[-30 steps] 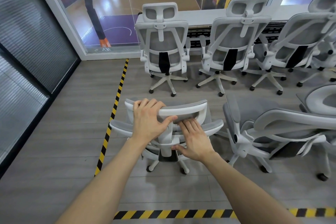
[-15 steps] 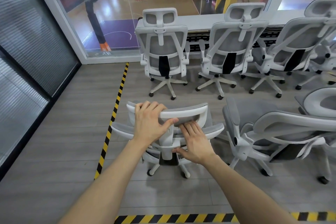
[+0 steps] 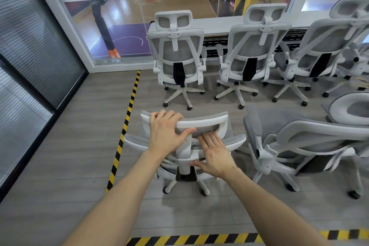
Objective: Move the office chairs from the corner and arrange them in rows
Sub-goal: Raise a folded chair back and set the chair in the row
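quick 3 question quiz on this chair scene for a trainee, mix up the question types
1. True or false: the left hand grips the headrest of the nearest chair.
2. Multiple choice: the fingers of the right hand lie on
A) the upper back of the same chair
B) a chair in the row by the window
C) the floor
3. Fill in: the yellow-and-black tape strip running toward the window lies on the nearest chair's ____ side.

Key: 1 true; 2 A; 3 left
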`<state>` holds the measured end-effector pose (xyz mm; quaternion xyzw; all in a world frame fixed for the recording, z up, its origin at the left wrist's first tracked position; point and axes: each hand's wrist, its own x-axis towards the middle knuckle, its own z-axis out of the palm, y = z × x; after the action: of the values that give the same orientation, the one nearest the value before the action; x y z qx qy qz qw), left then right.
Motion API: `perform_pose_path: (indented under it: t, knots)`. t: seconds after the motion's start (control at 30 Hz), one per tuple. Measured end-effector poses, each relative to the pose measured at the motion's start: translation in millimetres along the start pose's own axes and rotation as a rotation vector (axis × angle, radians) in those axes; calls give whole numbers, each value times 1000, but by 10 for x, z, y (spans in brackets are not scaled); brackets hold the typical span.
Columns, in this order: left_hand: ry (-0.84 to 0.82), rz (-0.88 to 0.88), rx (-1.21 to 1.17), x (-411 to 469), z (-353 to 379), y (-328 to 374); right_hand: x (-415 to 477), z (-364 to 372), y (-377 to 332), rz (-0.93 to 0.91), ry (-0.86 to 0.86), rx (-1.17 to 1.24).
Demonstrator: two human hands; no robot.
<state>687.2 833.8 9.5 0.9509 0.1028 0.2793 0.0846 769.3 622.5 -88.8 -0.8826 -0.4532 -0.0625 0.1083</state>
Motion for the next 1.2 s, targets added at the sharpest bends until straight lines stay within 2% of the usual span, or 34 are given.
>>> perform_pose_path:
  t: [0.27, 0.73, 1.2]
  knots:
    - [9, -1, 15, 101, 28, -37, 139, 24, 78, -17, -102, 40]
    - [36, 4, -4, 421, 127, -151, 419, -12, 209, -27, -94, 102]
    - [39, 3, -1, 192, 104, -69, 236, 29, 193, 5, -86, 98]
